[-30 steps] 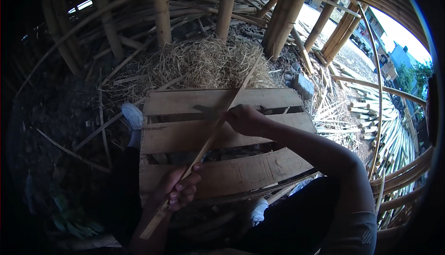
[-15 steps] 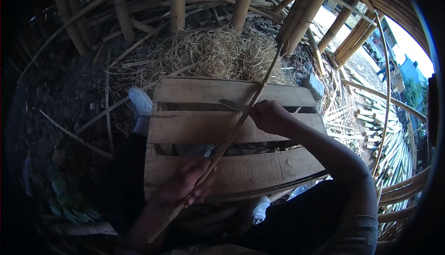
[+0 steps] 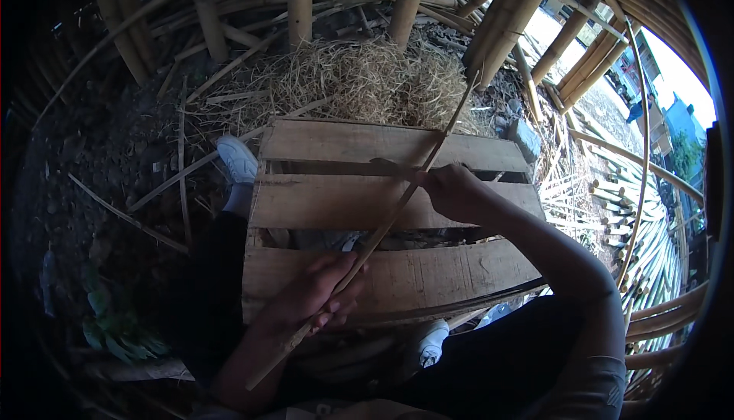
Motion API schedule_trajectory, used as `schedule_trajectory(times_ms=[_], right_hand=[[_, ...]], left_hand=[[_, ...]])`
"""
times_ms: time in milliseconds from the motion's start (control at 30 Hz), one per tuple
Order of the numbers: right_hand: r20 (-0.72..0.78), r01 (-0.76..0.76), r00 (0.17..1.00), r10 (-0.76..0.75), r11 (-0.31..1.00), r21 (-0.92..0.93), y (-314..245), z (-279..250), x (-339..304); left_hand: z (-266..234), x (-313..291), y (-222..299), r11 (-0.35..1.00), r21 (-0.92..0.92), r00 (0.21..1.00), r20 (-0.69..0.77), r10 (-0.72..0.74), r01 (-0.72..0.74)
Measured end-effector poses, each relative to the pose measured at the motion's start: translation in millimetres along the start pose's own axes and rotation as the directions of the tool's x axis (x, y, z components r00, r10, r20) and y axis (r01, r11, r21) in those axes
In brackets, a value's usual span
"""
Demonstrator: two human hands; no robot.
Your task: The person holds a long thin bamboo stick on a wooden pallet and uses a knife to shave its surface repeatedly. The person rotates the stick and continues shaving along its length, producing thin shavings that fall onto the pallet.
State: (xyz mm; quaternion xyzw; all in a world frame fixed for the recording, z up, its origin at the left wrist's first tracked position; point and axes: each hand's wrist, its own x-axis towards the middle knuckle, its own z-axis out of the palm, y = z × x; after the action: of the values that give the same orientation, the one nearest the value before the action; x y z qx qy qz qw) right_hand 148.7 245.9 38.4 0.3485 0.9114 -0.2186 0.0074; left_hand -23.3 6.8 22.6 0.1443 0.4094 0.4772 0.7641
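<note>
A long, thin bamboo strip [image 3: 388, 223] slants from near my body up and away to the right, over a slatted wooden bench [image 3: 321, 204]. My left hand [image 3: 327, 291] is closed around its lower part, above the bench's near left edge; the tail end sticks out below the wrist. Farther up, my right hand [image 3: 457, 193] is closed on a knife [image 3: 392, 168], whose blade points left and crosses the strip. The handle is hidden in the fist. Blade and strip appear to touch right beside the fingers.
Beyond the bench lies a heap of dry shavings [image 3: 367, 84], with bamboo posts [image 3: 300, 7] behind it. A grey block [image 3: 524, 139] sits by the far right corner. Bundled bamboo poles [image 3: 650, 244] lie on the right. My shoe [image 3: 237, 160] is beside the bench's left edge.
The whole view has shifted slightly. The knife blade looks darker and turned a little compared with before. Both hands keep their grips, with the strip at about the same slant.
</note>
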Motion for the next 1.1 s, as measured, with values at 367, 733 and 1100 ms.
schedule_trajectory(times_ms=[367, 733, 1100], right_hand=[[-0.005, 0.204, 0.973, -0.232, 0.866, -0.457, 62.2, -8.6, 27.5], [-0.008, 0.011, 1.0, -0.013, 0.99, -0.143, 41.9, 12.0, 9.5], [-0.093, 0.086, 0.993, -0.077, 0.992, 0.096, -2.5, -1.8, 1.7]], left_hand=[[3.7, 7.3, -1.9, 0.999, -0.042, 1.0, 0.007, -0.011, 0.012], [0.8, 7.6, -3.5, 1.0, -0.003, 0.999, 0.045, 0.029, -0.029], [-7.3, 5.7, -5.9, 0.983, -0.185, 0.999, 0.046, 0.016, -0.007]])
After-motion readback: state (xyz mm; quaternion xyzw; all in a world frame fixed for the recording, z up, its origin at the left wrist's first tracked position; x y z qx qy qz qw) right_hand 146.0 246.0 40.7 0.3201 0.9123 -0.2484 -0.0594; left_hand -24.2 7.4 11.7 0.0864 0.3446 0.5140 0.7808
